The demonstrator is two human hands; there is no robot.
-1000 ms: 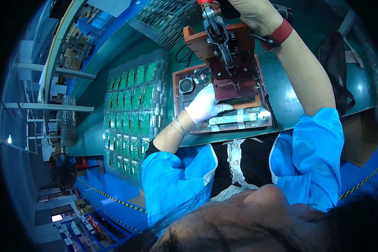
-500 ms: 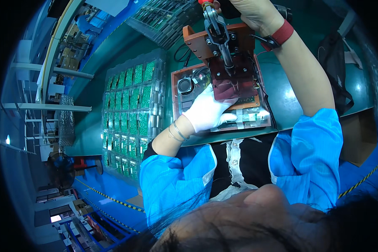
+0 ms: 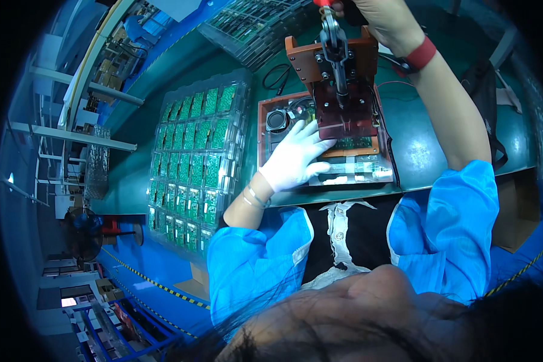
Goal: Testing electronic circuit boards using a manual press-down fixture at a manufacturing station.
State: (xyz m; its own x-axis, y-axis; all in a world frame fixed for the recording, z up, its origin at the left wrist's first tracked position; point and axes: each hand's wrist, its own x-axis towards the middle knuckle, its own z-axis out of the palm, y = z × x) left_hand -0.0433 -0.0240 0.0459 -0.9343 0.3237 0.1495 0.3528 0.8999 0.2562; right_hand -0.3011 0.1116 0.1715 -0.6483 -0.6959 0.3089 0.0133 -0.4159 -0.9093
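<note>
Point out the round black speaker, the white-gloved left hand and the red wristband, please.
Round black speaker point(image 3: 277, 120), head view: its cone.
White-gloved left hand point(image 3: 291, 158), head view: its back.
Red wristband point(image 3: 422, 53), head view: outer face.

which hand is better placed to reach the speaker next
Left, most likely: the gloved left hand spreads open close to the speaker, while the right hand is up by the red handle, farther off.

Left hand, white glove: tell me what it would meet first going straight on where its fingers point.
The left hand would probably meet the dark red plate, up and right of it; depth is unclear, so it might pass beneath.
</note>
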